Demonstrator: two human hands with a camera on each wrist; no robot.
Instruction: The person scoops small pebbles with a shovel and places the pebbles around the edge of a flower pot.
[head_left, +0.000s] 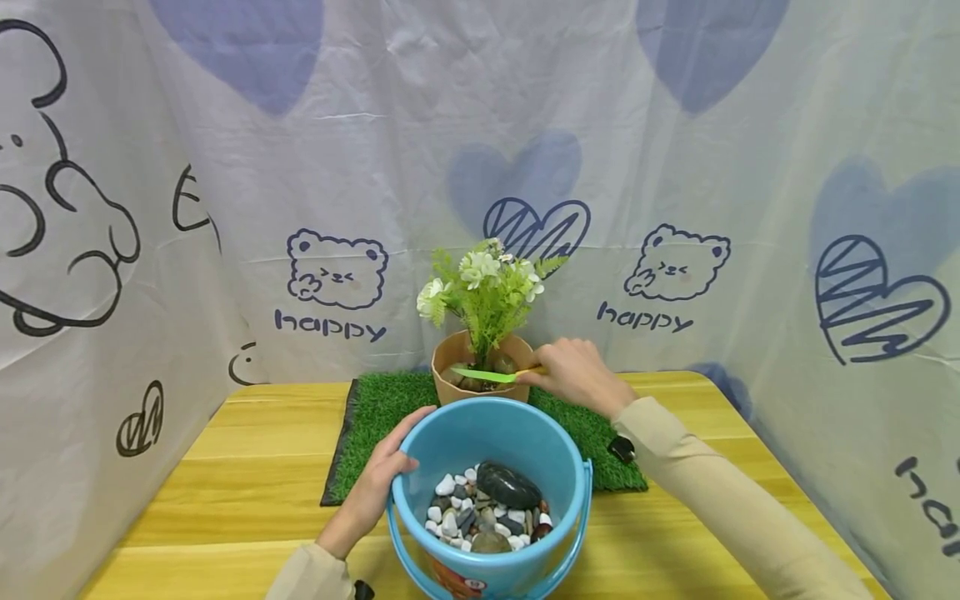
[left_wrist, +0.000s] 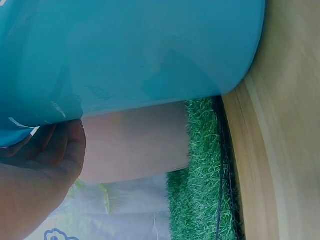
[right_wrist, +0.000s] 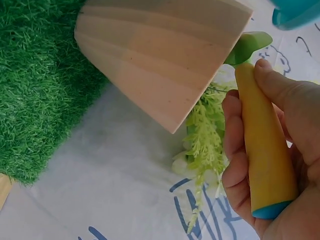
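Note:
A light blue bucket (head_left: pixel 491 408) with pebbles (head_left: pixel 450 521) and a large black stone (head_left: pixel 508 485) inside stands at the front of the table. My left hand (head_left: pixel 378 475) grips its left rim, thumb over the edge; the left wrist view shows the fingers against the bucket's outer wall (left_wrist: pixel 150 55). In my right hand (head_left: pixel 577 372) is a small garden trowel with a yellow handle (right_wrist: pixel 265 140) and a green blade (head_left: pixel 487 376). The blade reaches over the opening of a tan flowerpot (head_left: pixel 480 395), which holds stones and a plant with white flowers (head_left: pixel 480 287).
Under the pot lies a green artificial grass mat (head_left: pixel 390 417) on the yellow wooden table (head_left: pixel 232 475). Printed cloth walls (head_left: pixel 420 125) close in the back and both sides. The bucket's handle (head_left: pixel 581 533) hangs down at its front.

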